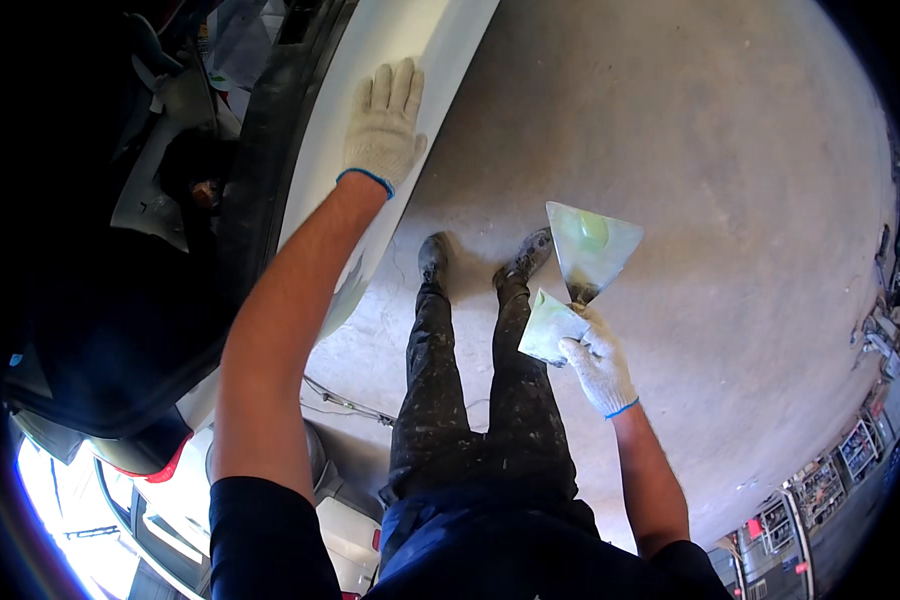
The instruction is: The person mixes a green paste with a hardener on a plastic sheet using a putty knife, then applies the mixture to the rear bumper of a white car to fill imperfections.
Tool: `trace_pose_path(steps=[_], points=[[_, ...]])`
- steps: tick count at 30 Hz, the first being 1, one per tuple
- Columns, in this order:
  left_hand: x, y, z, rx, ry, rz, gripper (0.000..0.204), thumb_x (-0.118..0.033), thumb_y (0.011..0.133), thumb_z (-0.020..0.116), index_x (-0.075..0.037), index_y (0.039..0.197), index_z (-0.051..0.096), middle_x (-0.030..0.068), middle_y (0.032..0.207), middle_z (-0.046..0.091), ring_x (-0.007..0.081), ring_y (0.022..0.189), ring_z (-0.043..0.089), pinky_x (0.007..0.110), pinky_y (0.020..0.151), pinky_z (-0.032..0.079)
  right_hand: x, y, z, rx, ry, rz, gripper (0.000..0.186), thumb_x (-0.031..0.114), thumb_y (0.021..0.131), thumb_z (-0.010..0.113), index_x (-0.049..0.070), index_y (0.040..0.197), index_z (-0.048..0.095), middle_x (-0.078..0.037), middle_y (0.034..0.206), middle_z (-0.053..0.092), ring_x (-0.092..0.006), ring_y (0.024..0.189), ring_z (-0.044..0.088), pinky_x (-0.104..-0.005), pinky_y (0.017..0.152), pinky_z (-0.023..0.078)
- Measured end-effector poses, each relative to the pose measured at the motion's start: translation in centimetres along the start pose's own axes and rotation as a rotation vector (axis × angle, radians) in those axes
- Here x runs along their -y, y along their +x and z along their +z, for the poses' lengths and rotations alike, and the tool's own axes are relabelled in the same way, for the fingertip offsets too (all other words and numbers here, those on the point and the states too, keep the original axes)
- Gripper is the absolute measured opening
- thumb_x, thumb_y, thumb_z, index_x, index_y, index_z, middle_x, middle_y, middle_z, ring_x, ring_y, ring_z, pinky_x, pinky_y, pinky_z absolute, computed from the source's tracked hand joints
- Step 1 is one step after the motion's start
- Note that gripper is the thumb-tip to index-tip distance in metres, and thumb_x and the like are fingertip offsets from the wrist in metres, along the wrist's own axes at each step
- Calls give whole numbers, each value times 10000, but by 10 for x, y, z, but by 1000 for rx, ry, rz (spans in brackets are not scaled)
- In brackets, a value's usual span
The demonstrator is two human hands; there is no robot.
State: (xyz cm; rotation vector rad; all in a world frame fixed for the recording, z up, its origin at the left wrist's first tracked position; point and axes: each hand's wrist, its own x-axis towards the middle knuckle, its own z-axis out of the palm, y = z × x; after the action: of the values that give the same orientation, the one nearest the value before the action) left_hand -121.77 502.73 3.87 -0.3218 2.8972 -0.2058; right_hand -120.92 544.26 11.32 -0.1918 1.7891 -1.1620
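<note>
My left hand (382,130), in a white knit glove with a blue cuff, lies flat with fingers stretched out on a white car body panel (425,35). My right hand (602,368), gloved the same way, is closed around two tools, out over the floor. One is a wide triangular putty knife (582,262) with a lump of pale green filler (593,234) on its blade. The other is a smaller, flat spreader (548,328) smeared with pale green, pinched under the thumb. The grip of the putty knife is partly hidden by my fingers.
A dark trim strip (270,150) borders the panel, with the shadowed vehicle interior to the left. A hose or cable (345,400) lies on the concrete floor (730,200) beside my legs. Racks of parts (830,475) stand along the far right.
</note>
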Motion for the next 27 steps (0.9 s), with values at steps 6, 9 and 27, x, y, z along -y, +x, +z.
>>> trace_pose_path(steps=[6, 9, 27], points=[[18, -49, -8, 116, 28, 1, 879, -386, 910, 655, -18, 1600, 254, 147, 1669, 255, 330, 1531, 249, 457, 1257, 175, -7, 4, 1, -56, -1, -88, 280, -6, 886, 668, -40, 1163, 677, -143, 1266, 634, -278, 1198, 594, -369, 1032, 457], [10, -91, -30, 212, 13, 6, 835, -359, 899, 667, -37, 1583, 311, 145, 1658, 278, 321, 1531, 246, 460, 1260, 159, -11, 2, -4, 0, 77, -35, 296, 1, 890, 661, -34, 1183, 682, -158, 1272, 637, -288, 1232, 586, -378, 1059, 448], [-77, -83, -97, 537, -1837, -603, 246, -292, 985, 562, -111, 1038, 720, -10, 790, 618, 74, 624, 531, 271, 547, 433, 69, 42, -14, 448, 518, 342, 439, 120, 912, 684, -3, 1330, 628, -34, 1192, 680, -132, 1094, 602, -322, 971, 475]])
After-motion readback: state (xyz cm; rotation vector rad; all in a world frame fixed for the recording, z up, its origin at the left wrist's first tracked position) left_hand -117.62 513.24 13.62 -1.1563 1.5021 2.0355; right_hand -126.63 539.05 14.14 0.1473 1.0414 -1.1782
